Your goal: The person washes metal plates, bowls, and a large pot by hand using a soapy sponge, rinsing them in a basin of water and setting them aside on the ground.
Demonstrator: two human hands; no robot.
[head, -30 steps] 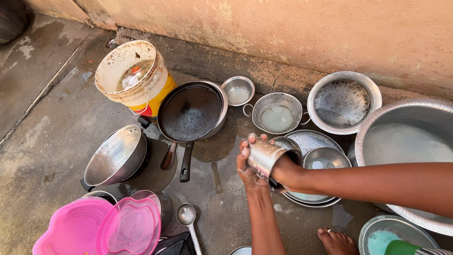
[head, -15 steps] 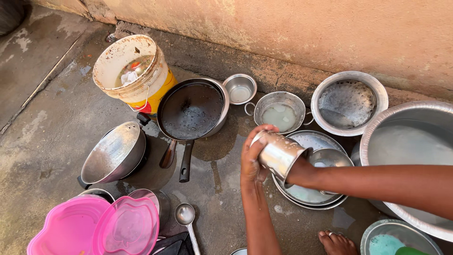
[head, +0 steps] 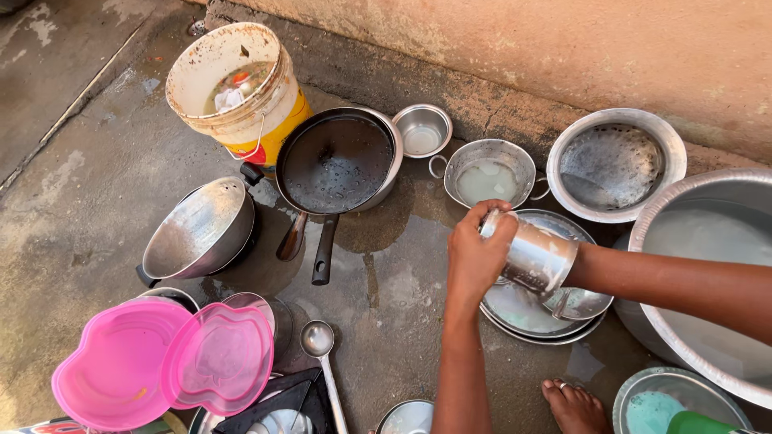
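Now left hand point(head: 474, 257) grip clenched round steel tumbler point(head: 531, 257); right hand inside, grip unseen.

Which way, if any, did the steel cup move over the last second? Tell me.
Yes. The steel cup, in the left hand, shifted right: from the left edge of the stacked plates to above them.

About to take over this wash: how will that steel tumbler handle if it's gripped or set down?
The steel tumbler looks rigid and thin-walled, so probably light. Its wet, shiny surface could slip. Laid on its side, as the left hand holds it, it would likely roll.
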